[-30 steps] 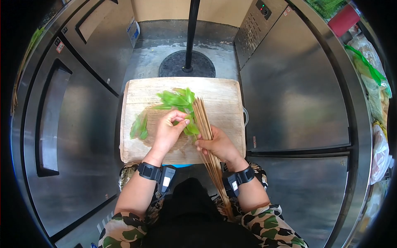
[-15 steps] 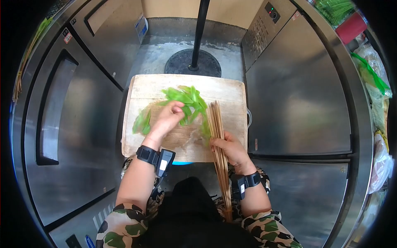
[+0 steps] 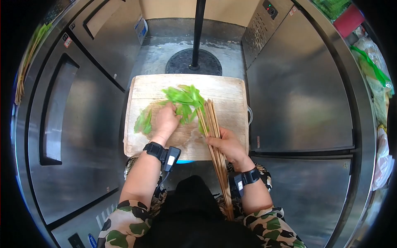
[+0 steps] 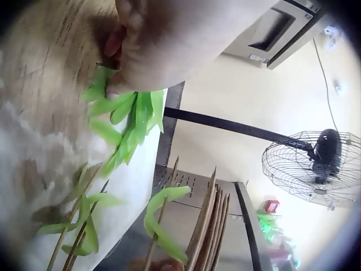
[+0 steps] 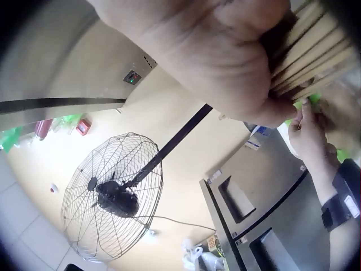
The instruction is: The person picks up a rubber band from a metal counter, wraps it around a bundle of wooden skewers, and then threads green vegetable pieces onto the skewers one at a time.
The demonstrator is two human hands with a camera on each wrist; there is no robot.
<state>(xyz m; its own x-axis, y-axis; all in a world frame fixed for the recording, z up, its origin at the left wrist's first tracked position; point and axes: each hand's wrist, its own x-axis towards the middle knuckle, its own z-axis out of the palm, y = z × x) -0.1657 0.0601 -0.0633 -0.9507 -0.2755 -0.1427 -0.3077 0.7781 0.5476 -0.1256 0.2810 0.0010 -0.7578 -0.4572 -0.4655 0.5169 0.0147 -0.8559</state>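
Observation:
My right hand (image 3: 229, 145) grips a long bundle of bamboo skewers (image 3: 221, 169), points toward the board's far side. Thin, pale green vegetable slices (image 3: 185, 96) lie heaped on the wooden cutting board (image 3: 227, 87), with a smaller group of slices (image 3: 143, 121) at its left. My left hand (image 3: 166, 120) is low over the board beside the heap, its fingertips pinching a green slice (image 4: 100, 83) in the left wrist view. A curved slice (image 4: 152, 220) is threaded on one skewer there, and more slices (image 4: 84, 223) hang on neighbouring skewers.
Steel fridge cabinets (image 3: 297, 91) stand close on both sides of the board. Behind it rises a black pole on a round base (image 3: 182, 62), carrying a wire-cage fan (image 5: 115, 197). Bagged goods (image 3: 374, 74) sit on top of the right cabinet.
The left hand has moved from the skewer tips back left to the green slices on the board. The right hand has shifted slightly right with the skewers, keeping its grip.

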